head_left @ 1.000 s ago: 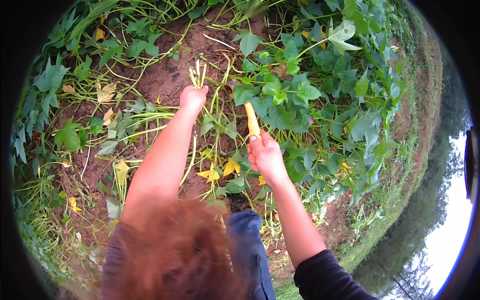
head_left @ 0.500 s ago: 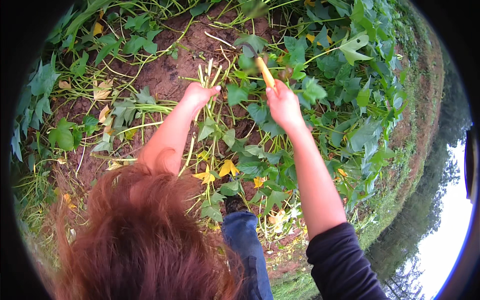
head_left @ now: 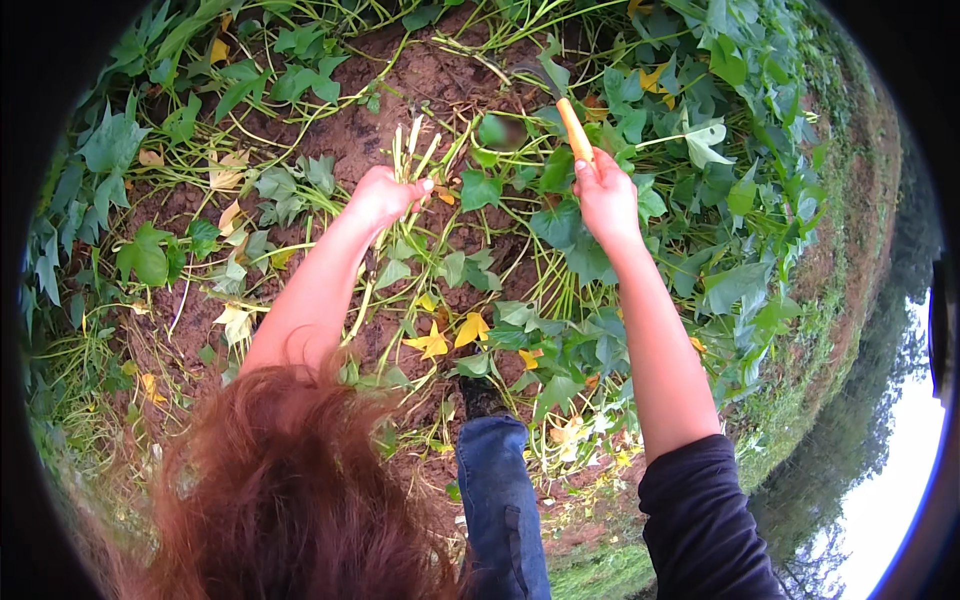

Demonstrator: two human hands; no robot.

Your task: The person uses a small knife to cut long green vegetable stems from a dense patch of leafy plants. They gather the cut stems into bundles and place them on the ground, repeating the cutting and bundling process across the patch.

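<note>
My left hand [head_left: 385, 199] is closed around a bunch of cut vine stems [head_left: 413, 150], whose pale ends stick up past the thumb. Leaves on the bunch trail down below the fist. To the right, my right hand [head_left: 607, 203] grips a sickle [head_left: 574, 129] by its orange handle. The dark curved blade points up and to the left among the vines, partly lost against leaves and soil. A gap separates the blade from the bunch.
Leafy green vines [head_left: 590, 330] spread thickly on the right and along the left. Reddish-brown soil [head_left: 350, 130] shows between them ahead. Yellow fallen leaves [head_left: 472, 328] lie near my jeans leg [head_left: 492, 480]. A grassy strip [head_left: 835, 330] and trees border the far right.
My right hand has moved right with the sickle, away from the bunch. The left hand has shifted slightly left, still holding the stems. The whole view has drifted a little.
</note>
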